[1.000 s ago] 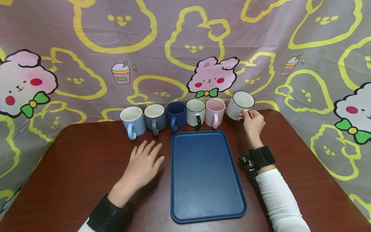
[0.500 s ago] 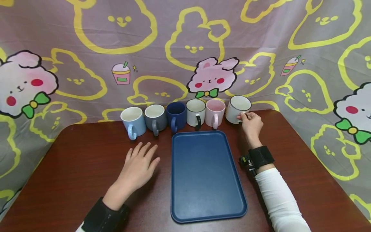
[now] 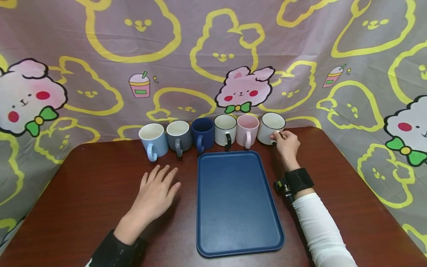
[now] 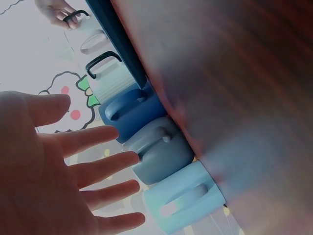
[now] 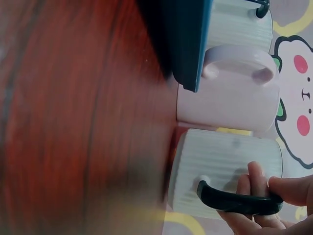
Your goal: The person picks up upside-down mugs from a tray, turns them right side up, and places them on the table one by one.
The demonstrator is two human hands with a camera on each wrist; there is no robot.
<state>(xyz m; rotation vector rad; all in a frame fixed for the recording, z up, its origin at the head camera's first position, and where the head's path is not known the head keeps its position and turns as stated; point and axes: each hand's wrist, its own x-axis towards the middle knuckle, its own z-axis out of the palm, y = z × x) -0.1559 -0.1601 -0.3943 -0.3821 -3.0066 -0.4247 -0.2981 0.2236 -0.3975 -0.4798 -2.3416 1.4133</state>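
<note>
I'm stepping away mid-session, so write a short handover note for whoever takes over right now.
Right hand: fingers curled on the black handle of the white ribbed mug, which stands on the table at the right end of the row, beside the pink mug.
Left hand: flat on the table, holding nothing.
Blue tray: nothing on it.
Done: six mugs in a row behind the tray.
Left: none is on the tray yet.
</note>
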